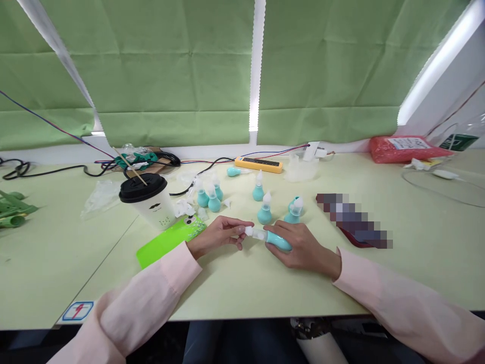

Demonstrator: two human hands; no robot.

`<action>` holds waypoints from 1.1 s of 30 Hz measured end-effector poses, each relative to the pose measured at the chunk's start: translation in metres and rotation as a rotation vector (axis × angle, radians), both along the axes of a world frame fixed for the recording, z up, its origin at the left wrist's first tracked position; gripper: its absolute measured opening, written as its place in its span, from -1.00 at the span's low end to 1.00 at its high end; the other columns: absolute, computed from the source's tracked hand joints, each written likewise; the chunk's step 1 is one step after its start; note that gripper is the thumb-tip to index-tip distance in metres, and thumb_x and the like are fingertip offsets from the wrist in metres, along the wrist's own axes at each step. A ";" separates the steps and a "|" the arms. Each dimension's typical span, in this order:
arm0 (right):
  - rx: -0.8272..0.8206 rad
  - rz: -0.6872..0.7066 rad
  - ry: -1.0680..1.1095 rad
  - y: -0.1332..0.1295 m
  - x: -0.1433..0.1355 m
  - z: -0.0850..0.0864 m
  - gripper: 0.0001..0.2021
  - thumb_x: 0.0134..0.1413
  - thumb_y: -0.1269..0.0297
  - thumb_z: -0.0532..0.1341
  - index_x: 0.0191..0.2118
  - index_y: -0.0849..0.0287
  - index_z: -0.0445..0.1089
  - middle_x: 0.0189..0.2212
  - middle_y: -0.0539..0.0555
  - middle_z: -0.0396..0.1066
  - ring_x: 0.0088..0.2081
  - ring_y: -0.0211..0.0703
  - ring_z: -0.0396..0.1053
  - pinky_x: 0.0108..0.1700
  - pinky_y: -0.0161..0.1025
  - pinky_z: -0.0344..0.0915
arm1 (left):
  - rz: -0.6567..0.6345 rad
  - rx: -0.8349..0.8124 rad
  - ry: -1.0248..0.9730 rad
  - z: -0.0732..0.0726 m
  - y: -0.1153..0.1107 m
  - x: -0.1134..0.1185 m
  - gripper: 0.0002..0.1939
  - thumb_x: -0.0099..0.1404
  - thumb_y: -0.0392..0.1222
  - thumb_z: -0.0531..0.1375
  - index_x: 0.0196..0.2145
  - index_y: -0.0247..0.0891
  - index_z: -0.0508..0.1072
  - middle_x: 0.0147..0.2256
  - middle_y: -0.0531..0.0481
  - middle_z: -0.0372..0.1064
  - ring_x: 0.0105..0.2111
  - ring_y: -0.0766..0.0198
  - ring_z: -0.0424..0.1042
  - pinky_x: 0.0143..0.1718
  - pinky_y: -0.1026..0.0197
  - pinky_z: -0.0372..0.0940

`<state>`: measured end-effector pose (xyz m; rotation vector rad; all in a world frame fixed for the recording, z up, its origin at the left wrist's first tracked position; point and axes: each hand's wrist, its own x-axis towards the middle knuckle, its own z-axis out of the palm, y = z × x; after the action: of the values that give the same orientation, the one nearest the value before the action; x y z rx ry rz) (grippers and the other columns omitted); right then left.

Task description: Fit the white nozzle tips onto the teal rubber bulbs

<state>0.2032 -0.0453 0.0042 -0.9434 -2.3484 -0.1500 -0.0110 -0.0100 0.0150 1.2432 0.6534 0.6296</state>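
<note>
My right hand is wrapped round the teal bulb of a small squeeze device lying sideways above the table. A clear tube joins the bulb to a white tip, which my left hand pinches between thumb and finger. Just beyond my hands stand teal bulbs with pale tips, one at the centre, one behind it and one by my right hand. Several more, such as this teal bulb, stand to the left. Another teal bulb lies on its side at the back.
A bright green phone case lies by my left wrist, with a lidded cup behind it. A dark phone-like object, partly pixelated, lies at right. An orange power strip, cables and a red package are along the back.
</note>
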 end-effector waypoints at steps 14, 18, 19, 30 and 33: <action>-0.239 0.047 0.042 -0.007 -0.008 0.004 -0.83 -0.03 0.31 0.05 -0.29 0.23 0.29 -0.46 0.06 0.36 -0.43 -0.22 0.30 -0.42 -0.30 0.18 | -0.016 0.101 0.176 0.003 -0.001 -0.003 -0.74 -0.04 -0.16 0.22 -0.40 -0.41 0.43 -0.60 0.01 0.32 -0.64 0.40 0.31 -0.55 0.27 0.32; -0.412 0.080 0.137 -0.007 -0.009 0.007 -0.86 -0.08 0.32 0.10 -0.34 0.20 0.31 -0.47 0.04 0.38 -0.44 -0.23 0.32 -0.41 -0.31 0.20 | -0.061 0.129 0.170 0.003 -0.002 -0.004 -0.72 -0.06 -0.15 0.23 -0.40 -0.42 0.43 -0.59 0.00 0.34 -0.62 0.38 0.32 -0.53 0.24 0.34; -0.444 0.079 0.160 -0.007 -0.009 0.008 -0.85 -0.09 0.31 0.11 -0.34 0.20 0.32 -0.47 0.03 0.38 -0.44 -0.24 0.32 -0.41 -0.32 0.20 | -0.067 0.135 0.162 0.004 -0.003 -0.004 -0.72 -0.06 -0.15 0.23 -0.39 -0.42 0.43 -0.59 0.00 0.34 -0.62 0.38 0.33 -0.52 0.24 0.34; -0.735 0.063 0.379 -0.008 -0.016 0.002 -0.78 -0.08 0.16 0.09 -0.41 0.23 0.31 -0.60 -0.03 0.22 -0.56 -0.34 0.13 -0.56 -0.39 0.08 | 0.015 0.102 0.125 0.001 -0.006 -0.002 -0.73 -0.05 -0.19 0.24 -0.38 -0.42 0.42 -0.57 -0.03 0.38 -0.59 0.33 0.39 -0.48 0.20 0.37; -0.802 0.078 0.416 -0.008 -0.017 0.003 -0.78 -0.08 0.16 0.09 -0.46 0.24 0.29 -0.65 -0.07 0.11 -0.60 -0.38 0.03 -0.60 -0.41 0.01 | 0.021 0.094 0.126 0.000 -0.007 -0.002 -0.72 -0.05 -0.18 0.23 -0.38 -0.43 0.42 -0.57 -0.04 0.39 -0.59 0.32 0.39 -0.47 0.19 0.37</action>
<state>0.1859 -0.0537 0.0071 -1.0905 -2.0328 0.9890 -0.0128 -0.0168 0.0147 1.3731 0.7499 0.6085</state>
